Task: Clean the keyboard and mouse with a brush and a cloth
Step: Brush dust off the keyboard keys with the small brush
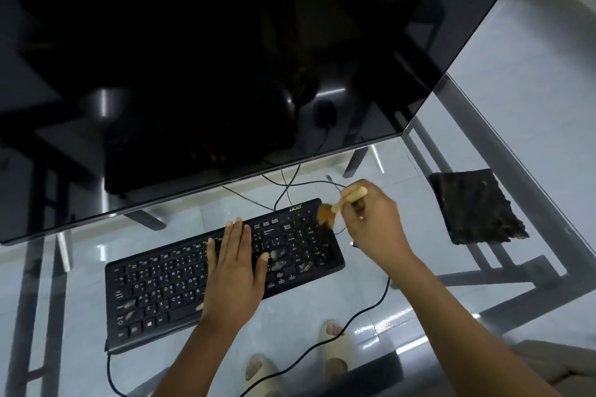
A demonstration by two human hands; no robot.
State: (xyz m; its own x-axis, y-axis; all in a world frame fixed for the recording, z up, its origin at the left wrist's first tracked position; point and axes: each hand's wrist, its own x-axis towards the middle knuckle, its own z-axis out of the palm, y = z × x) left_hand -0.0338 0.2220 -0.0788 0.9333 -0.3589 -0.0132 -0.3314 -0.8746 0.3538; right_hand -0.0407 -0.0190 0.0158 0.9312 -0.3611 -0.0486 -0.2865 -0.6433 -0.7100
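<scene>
One large black monitor (225,58) looms over clear glass bench (483,126). Black Acer keyboard (161,287) lies centre; left hand (237,264) flat, open on keys. Dark square cloth (475,206) well right. Right hand (374,226) grips wooden-handled brush (338,205), bristles at keyboard's top-right corner.

Home desk, glass table (483,126), monitor (225,58), slippers (333,348)

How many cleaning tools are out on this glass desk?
2: a small wooden-handled brush held in the right hand over the black keyboard's far right corner, and a dark square cloth lying right of it. Others may be hidden.
</scene>
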